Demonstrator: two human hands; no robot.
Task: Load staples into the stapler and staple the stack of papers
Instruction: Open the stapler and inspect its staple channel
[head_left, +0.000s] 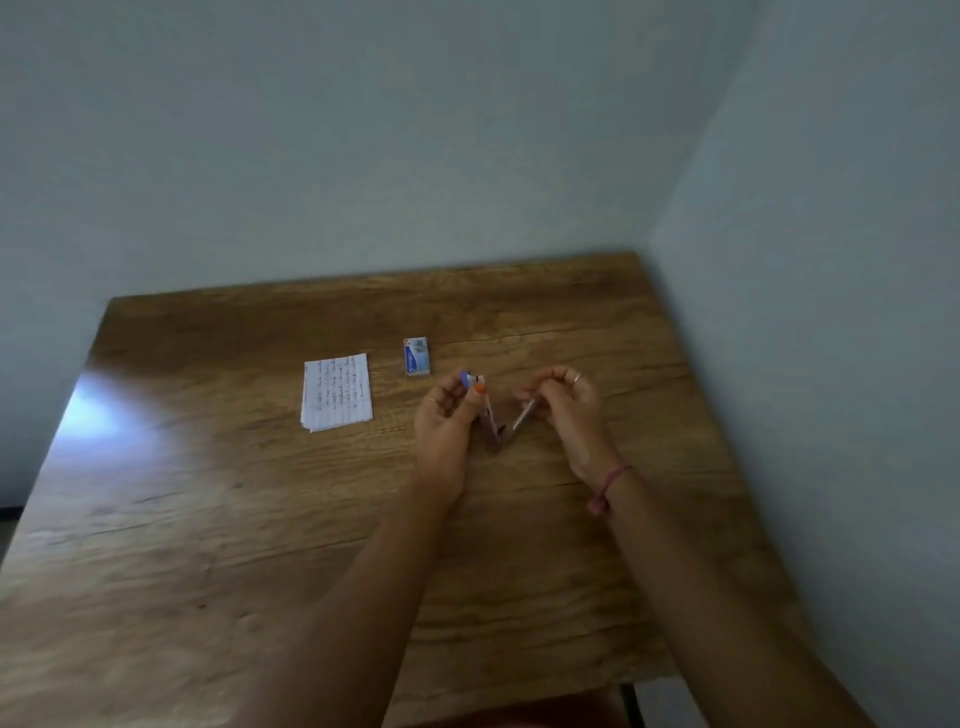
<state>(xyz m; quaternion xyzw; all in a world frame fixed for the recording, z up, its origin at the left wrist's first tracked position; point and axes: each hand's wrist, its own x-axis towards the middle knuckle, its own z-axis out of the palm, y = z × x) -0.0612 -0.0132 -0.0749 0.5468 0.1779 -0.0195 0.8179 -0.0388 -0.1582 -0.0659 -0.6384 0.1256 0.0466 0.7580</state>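
A small stapler is swung open in a V shape just above the wooden table. My left hand grips its left arm, and my right hand pinches the tip of its right arm. The hinge points down toward the table. A small blue and white staple box lies closed on the table just beyond my left hand. To its left lies a small stack of lined, handwritten papers, flat on the wood.
The table stands in a room corner, with walls close behind and to the right. Its front edge runs near the bottom of the view. Glare marks the table's left side.
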